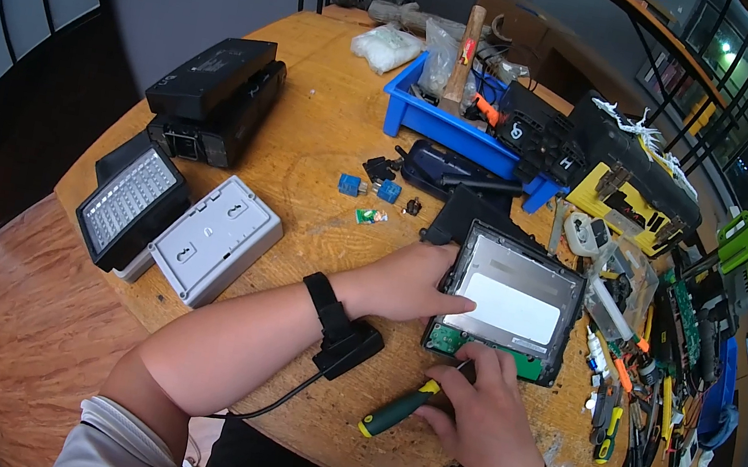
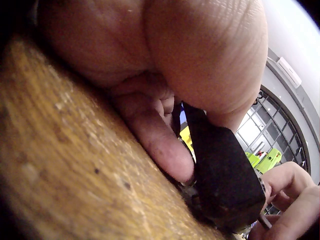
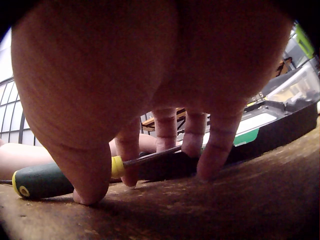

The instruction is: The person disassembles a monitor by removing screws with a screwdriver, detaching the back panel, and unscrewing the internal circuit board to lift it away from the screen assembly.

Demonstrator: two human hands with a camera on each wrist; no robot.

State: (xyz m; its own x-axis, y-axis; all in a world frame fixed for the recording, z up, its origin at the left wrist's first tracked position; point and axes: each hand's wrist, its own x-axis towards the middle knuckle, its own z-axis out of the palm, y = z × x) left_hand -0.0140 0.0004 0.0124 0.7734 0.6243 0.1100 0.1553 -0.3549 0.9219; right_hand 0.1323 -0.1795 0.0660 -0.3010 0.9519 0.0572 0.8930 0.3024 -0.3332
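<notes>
A flat black-framed device (image 1: pixel 509 265), with a silver plate, white label and green circuit board strip (image 1: pixel 524 364), lies on the wooden table. My left hand (image 1: pixel 401 281) grips its left edge, the thumb over the top. In the left wrist view that hand (image 2: pixel 200 55) is around the dark casing (image 2: pixel 225 175), close to the tabletop. My right hand (image 1: pixel 490 425) holds a green and yellow screwdriver (image 1: pixel 395 413) at the device's near edge. The right wrist view shows the screwdriver handle (image 3: pixel 45 180) between thumb and index finger; the fingers hide the shaft's tip.
A blue tray (image 1: pixel 452 131) of tools stands at the back. Blue connectors (image 1: pixel 350 185) and small parts lie beyond my left hand. Tools (image 1: pixel 610 435) crowd the right side. An LED lamp (image 1: pixel 128 207), a grey box (image 1: pixel 216 239) and black units (image 1: pixel 210 98) stand at left.
</notes>
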